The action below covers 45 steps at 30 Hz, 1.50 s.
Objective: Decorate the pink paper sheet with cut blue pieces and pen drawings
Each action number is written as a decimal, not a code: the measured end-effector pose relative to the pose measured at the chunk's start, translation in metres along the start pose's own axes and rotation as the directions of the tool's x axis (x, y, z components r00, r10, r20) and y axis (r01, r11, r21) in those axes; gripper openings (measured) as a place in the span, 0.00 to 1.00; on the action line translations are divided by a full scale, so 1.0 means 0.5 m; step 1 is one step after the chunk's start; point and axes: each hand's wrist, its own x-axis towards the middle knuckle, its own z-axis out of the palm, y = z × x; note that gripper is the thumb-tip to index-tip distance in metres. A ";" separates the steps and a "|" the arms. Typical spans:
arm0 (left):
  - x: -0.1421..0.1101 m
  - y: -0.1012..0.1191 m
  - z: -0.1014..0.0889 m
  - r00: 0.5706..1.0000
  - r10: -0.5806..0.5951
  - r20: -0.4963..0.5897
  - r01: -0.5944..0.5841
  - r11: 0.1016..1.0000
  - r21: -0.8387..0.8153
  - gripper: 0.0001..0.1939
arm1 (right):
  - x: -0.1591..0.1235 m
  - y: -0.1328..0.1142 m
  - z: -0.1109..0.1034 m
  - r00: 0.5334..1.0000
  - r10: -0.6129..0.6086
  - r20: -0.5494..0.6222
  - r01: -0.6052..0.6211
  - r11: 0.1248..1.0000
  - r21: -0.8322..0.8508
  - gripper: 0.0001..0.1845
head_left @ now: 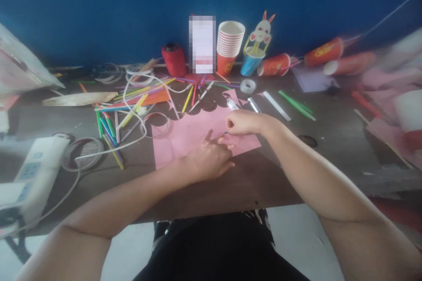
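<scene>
A sheet of pink paper with scalloped cuts along its far edge lies on the dark table in front of me. My left hand rests flat on it, fingers spread. Just right of those fingers, my right hand is closed around a slim white pen. Its back end sticks out above the fist, and a small dark bluish tip shows below, close to the paper and my left fingertips. Most of the pen is hidden by the hand. A short silver-and-white tube lies just beyond the right hand.
Colored sticks and a white cable spread on the left, near a power strip. Along the back stand a red thread spool, stacked paper cups and a blue cup with a rabbit. A tape roll lies before them.
</scene>
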 end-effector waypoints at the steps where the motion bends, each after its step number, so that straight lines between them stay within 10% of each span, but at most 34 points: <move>1: -0.001 -0.001 0.001 1.000 0.000 -0.003 0.000 1.000 -0.004 0.15 | -0.003 0.008 0.001 1.000 -0.004 0.020 0.003 0.999 0.049 0.06; 11: -0.004 0.010 -0.007 1.000 -0.002 0.001 0.002 1.000 0.012 0.14 | -0.017 0.029 0.018 0.994 -0.087 -0.071 0.101 0.970 0.222 0.07; 45: 0.001 0.007 -0.015 0.999 -0.004 0.045 0.005 1.000 -0.023 0.14 | 0.003 -0.004 0.013 0.999 -0.005 -0.032 0.005 1.000 0.002 0.09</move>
